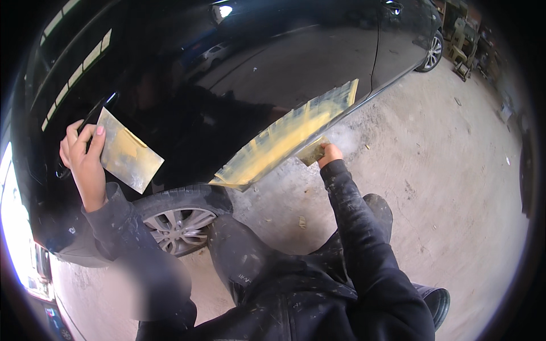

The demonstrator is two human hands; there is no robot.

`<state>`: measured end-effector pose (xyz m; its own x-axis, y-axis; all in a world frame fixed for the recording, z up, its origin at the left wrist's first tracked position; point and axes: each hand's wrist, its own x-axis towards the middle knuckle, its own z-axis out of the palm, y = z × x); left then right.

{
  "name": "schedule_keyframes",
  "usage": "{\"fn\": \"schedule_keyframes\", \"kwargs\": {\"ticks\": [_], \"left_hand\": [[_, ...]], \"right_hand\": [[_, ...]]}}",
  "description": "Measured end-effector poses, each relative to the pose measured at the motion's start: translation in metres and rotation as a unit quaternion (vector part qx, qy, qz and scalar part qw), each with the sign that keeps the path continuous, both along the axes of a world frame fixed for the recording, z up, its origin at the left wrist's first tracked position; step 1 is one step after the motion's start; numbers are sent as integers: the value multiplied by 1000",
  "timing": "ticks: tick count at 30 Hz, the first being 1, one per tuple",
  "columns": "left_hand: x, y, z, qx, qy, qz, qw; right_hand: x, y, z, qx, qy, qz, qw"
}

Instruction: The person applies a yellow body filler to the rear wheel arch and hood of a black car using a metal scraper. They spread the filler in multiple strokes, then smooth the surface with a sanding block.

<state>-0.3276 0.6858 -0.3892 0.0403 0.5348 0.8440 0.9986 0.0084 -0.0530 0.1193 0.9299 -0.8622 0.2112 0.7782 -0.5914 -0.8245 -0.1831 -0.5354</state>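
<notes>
My left hand is raised beside the door handle of a black car. It is closed on a flat, rectangular putty board smeared with yellowish filler, thumb over its edge. Whether the fingers also touch the handle, I cannot tell. Low on the car's side a long patch of yellow filler lies streaked over a dull, bluish-grey area. My right hand is closed on a flat, filler-stained putty spreader, just below the patch's lower edge. Part of the spreader is hidden by the fingers.
The car's black side panel fills the upper view. A wheel stands near my knees, another wheel far right. Pale, dusty concrete floor spreads rightward. A round dark container sits by my right side; a chair stands far right.
</notes>
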Motion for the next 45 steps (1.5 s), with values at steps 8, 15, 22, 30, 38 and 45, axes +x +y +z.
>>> {"fn": "schedule_keyframes", "kwargs": {"ticks": [8, 15, 22, 30, 38, 45], "left_hand": [[4, -1, -1, 26, 18, -1, 1000], [4, -2, -3, 25, 6, 1, 1000], [1, -1, -2, 24, 19, 3, 1000], [3, 1, -3, 34, 23, -3, 999], [3, 2, -6, 53, 21, 0, 998], [1, 1, -5, 43, 18, -3, 999]], "right_hand": [[-22, 16, 47, 18, -663, 165, 730], [-9, -13, 91, 53, -832, 168, 526], [34, -25, 39, 13, -818, 204, 538], [40, 19, 43, 56, -817, 203, 536], [39, 21, 77, 122, -841, 142, 507], [69, -6, 12, 102, -798, 121, 581]]}}
